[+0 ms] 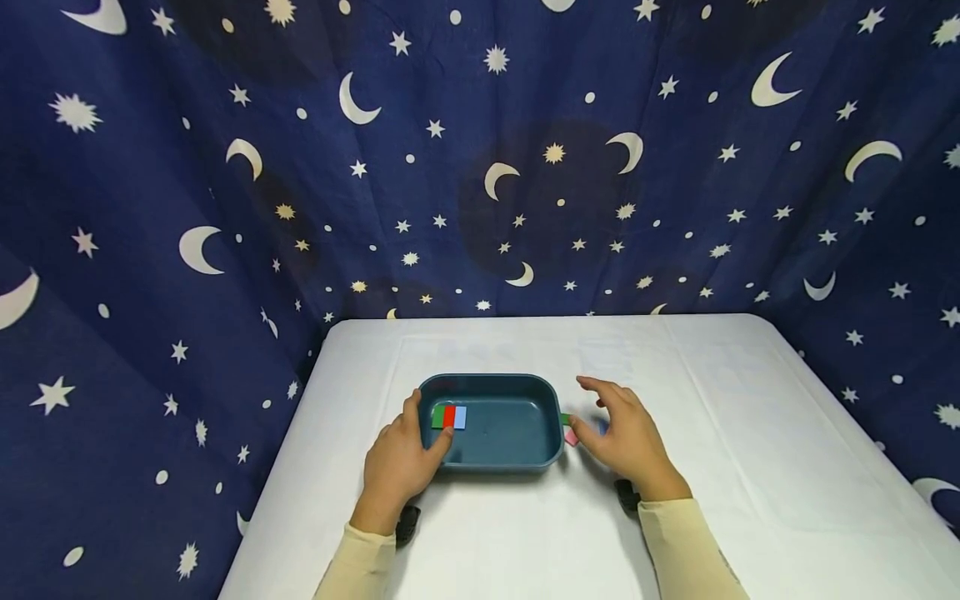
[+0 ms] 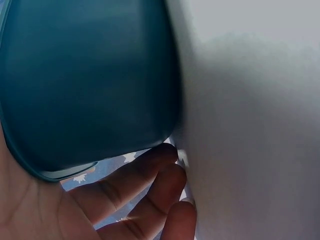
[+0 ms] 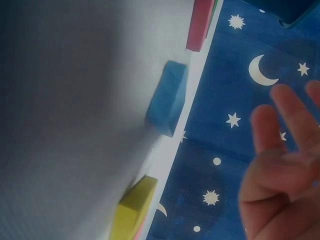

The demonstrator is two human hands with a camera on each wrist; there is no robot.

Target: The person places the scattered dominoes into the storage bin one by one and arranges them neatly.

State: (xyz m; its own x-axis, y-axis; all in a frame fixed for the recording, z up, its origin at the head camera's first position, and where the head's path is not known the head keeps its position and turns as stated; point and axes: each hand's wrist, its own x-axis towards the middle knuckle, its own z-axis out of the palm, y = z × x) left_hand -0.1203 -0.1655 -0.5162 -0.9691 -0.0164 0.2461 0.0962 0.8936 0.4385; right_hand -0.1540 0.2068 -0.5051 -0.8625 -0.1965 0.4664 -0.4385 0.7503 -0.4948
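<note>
Head view: bright, fairly even light, source out of frame; table (image 1: 795, 467) near white, curtain (image 1: 435, 183) darker with dim patches. Soft shadows inward of both sleeves (image 1: 358, 560). Faint sheen in tray (image 1: 510, 437). Left wrist view: dim; tray and table soft, little detail. Right wrist view: table in grey shadow, curtain crisper, blocks (image 3: 167, 97) slightly soft.

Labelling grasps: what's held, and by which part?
The left hand holds the teal tray by its left end, thumb over the rim; right hand holds nothing.
</note>
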